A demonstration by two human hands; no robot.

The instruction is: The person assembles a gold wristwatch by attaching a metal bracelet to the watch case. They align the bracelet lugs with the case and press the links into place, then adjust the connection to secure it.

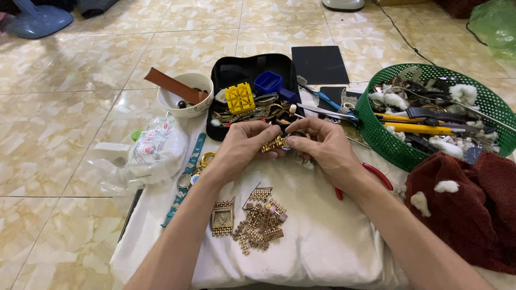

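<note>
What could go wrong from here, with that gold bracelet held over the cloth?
1. The left hand and right hand pinch the gold watch bracelet by the fingertips only; it could slip and drop.
2. The loose gold links lie close to the forearms on the white cloth; a wrist move might scatter them onto the tiled floor.
3. The red-handled pliers sit partly under the right wrist and could snag.

Green basket [376,137] of tools, white bowl [177,107], black tray [223,70], maroon cloth [473,209]

Shiny gold metal watch band [273,143], white cloth [317,236], green plastic basket [376,134]
</note>
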